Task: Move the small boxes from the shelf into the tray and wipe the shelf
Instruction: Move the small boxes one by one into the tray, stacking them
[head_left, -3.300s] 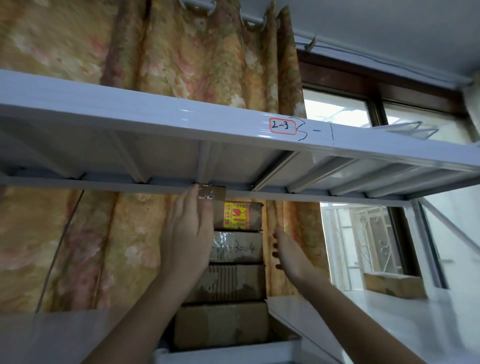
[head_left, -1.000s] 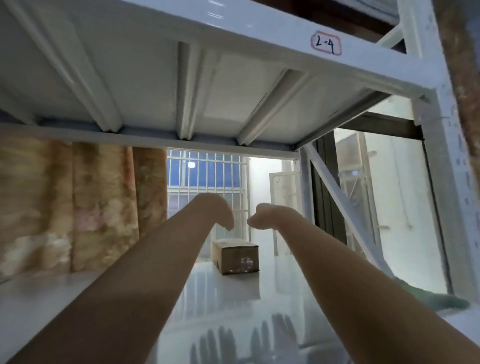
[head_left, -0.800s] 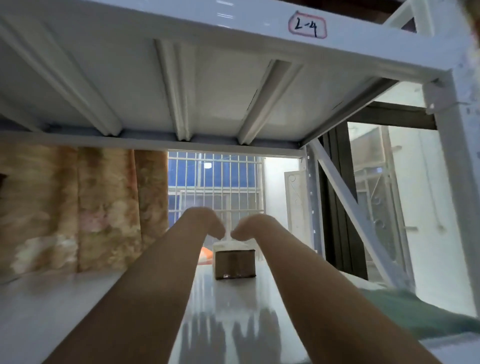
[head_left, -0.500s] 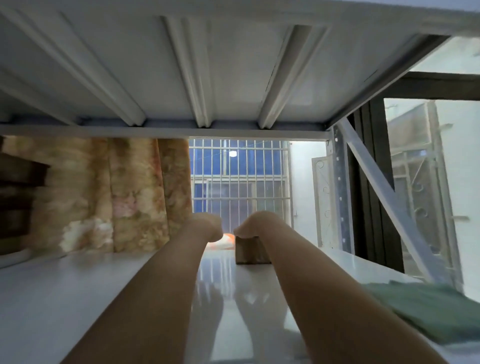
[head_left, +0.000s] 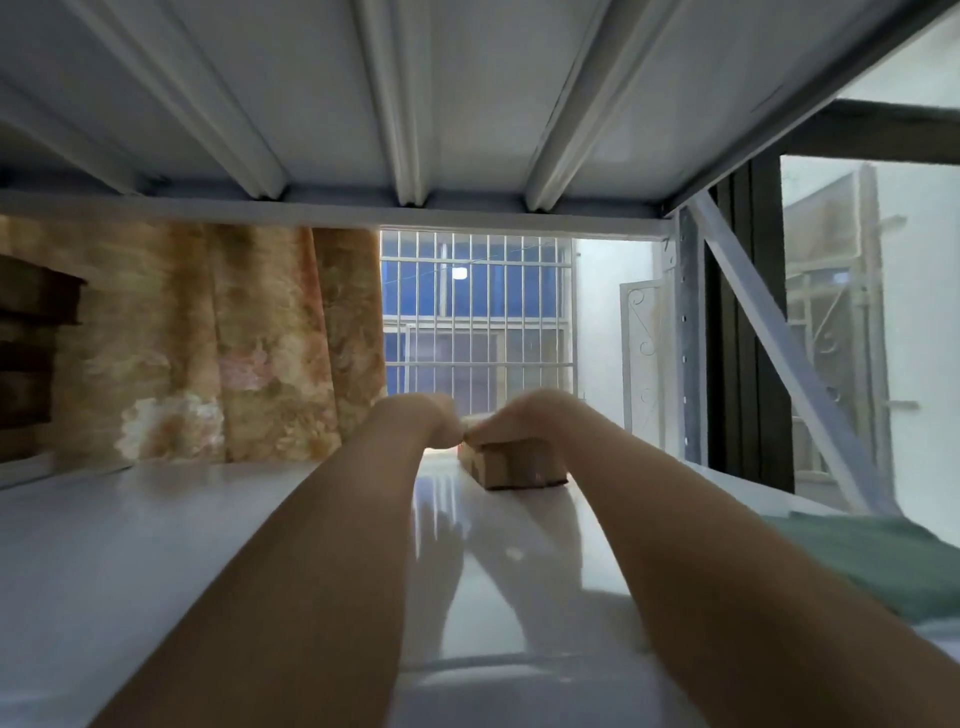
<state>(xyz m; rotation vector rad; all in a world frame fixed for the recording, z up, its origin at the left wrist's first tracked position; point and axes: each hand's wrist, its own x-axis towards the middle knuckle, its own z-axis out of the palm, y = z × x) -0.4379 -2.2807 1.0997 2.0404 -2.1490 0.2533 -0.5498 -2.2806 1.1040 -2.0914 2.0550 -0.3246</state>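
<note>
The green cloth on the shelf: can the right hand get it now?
Probably yes. The green cloth lies uncovered beside the right forearm; the right hand is on the cardboard box.

this looks like a storeroom set up in an ordinary room of a house or flat. a white metal rack fills the frame: its glossy shelf (head_left: 156, 545) runs across the lower half, and the ribbed underside of the next shelf (head_left: 467, 93) spans the top. a perforated upright (head_left: 685, 338) and a diagonal brace (head_left: 779, 353) stand at the right. brown cartons are stacked (head_left: 31, 353) at the far left edge, and one small cardboard box (head_left: 519, 462) sits at centre. behind the rack hang a floral curtain (head_left: 234, 343) at the left and a barred window (head_left: 478, 317) in the middle, both domestic fittings.
</note>
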